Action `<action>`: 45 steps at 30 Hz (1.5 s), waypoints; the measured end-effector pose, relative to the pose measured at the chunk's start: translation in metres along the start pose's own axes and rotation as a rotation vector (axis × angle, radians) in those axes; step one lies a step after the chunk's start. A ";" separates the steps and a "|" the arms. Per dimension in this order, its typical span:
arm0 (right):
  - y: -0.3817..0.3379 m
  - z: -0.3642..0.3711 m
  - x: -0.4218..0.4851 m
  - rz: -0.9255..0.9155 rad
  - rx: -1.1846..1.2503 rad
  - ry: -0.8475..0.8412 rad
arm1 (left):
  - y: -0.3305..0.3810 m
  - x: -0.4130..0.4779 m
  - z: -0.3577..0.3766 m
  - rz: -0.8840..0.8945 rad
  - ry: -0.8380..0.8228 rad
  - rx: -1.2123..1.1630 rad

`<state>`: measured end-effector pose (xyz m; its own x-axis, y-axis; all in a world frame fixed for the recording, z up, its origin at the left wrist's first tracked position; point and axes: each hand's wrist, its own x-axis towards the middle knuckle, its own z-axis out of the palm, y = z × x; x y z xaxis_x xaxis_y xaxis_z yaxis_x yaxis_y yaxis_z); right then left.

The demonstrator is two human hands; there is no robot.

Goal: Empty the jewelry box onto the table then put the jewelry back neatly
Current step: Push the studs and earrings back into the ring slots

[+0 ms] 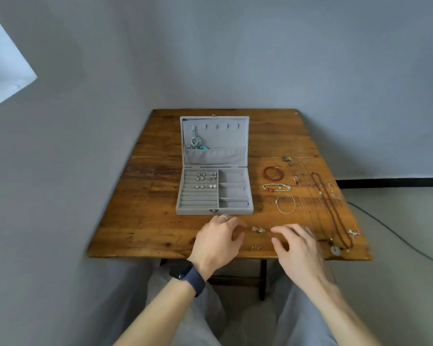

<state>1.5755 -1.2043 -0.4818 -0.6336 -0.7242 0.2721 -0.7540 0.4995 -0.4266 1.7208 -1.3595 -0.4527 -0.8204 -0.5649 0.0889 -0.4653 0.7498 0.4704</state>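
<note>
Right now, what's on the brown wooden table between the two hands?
In the head view, a small silvery earring pair lies between the left hand and right hand, with tinier stud earrings closer to the person.

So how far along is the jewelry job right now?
Partway, though whether emptying or refilling I cannot tell. In the jewelry box: several earrings in the ring rolls, a turquoise pendant on a lid hook. In hand: nothing; the left hand and right hand hover by loose earrings near the front edge of the table. Left out: three bracelets and the necklaces to the right.
</note>
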 end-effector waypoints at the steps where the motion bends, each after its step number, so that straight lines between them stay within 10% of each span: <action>1: 0.001 0.003 -0.001 -0.006 -0.036 0.019 | 0.004 0.003 0.003 0.001 -0.005 0.014; 18: -0.001 0.025 0.011 -0.025 -0.171 0.089 | 0.014 0.031 0.015 -0.009 -0.011 0.089; 31: -0.044 0.019 0.041 -0.125 0.294 -0.013 | -0.068 0.016 -0.060 -0.225 0.244 -0.471; 45: -0.085 0.045 0.089 -0.101 0.468 -0.117 | -0.134 0.074 -0.082 -0.358 0.120 -0.253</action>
<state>1.5911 -1.3324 -0.4602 -0.5176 -0.8199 0.2448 -0.6349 0.1763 -0.7522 1.7497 -1.5297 -0.4369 -0.5715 -0.8203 -0.0242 -0.6046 0.4009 0.6883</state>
